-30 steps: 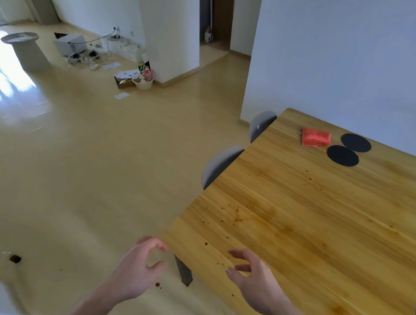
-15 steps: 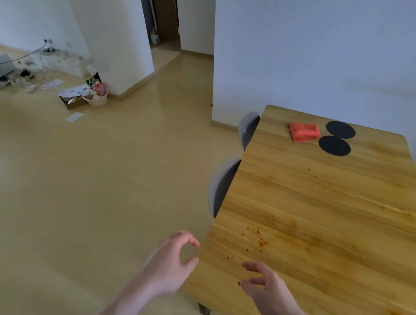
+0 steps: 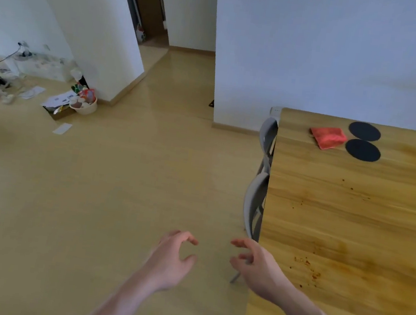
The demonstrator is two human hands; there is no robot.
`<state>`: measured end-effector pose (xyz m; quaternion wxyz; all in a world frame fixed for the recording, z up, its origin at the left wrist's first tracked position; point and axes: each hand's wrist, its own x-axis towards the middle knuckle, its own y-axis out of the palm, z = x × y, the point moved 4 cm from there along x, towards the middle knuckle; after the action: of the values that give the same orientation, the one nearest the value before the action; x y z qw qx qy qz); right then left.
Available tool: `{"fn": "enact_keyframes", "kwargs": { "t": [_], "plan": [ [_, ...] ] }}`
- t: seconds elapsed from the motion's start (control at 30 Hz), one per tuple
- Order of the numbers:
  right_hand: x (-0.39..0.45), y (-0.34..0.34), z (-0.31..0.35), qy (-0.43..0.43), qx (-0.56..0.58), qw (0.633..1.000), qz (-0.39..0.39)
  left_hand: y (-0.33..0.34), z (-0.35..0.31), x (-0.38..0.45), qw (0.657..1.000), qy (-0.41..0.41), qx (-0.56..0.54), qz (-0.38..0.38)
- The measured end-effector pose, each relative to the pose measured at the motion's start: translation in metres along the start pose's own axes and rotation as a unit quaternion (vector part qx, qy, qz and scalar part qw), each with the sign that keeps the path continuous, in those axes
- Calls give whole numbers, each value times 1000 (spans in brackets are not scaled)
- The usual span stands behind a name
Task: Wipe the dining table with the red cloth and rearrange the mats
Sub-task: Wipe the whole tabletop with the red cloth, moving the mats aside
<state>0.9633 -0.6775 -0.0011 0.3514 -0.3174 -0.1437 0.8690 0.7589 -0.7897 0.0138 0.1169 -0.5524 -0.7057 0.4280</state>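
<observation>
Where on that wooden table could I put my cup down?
The table is bare between the red cloth with two black mats at the far end and the crumbs near the right hand.

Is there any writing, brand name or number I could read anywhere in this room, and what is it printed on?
No text can be read here.
Papers on the floor: print shows as grey marks, too small and blurred to read.
Colourful packets in the white bucket: too blurred to read.
Red cloth, two black mats, dining table: no lettering visible.
</observation>
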Motion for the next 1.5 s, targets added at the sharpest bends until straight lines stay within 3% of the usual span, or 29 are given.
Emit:
{"fn": "enact_keyframes", "kwargs": {
  "t": [0.3, 0.57, 0.7, 0.93, 1.17, 1.33, 1.5],
  "plan": [
    [5, 36, 15, 102, 117, 975, -161, -67, 23, 83, 984, 151, 37, 83],
    [-13, 49, 29, 142, 177, 937, -267, -74, -22, 127, 947, 255, 63, 187],
    [9, 47, 29, 156, 210, 919, -295, -80, -41, 159, 928, 300, 87, 206],
    [122, 18, 53, 167, 192, 932, -260, -124, -31, 257, 930, 284, 133, 192],
    [243, -50, 139, 88, 151, 956, -237, -166, -22, 361, 949, 233, 139, 163],
    [289, -86, 151, 96, 163, 944, -272, -163, -43, 426, 938, 250, 140, 195],
    [306, -92, 126, 169, 177, 916, -319, -162, -73, 491, 911, 295, 156, 241]
  ]
}}
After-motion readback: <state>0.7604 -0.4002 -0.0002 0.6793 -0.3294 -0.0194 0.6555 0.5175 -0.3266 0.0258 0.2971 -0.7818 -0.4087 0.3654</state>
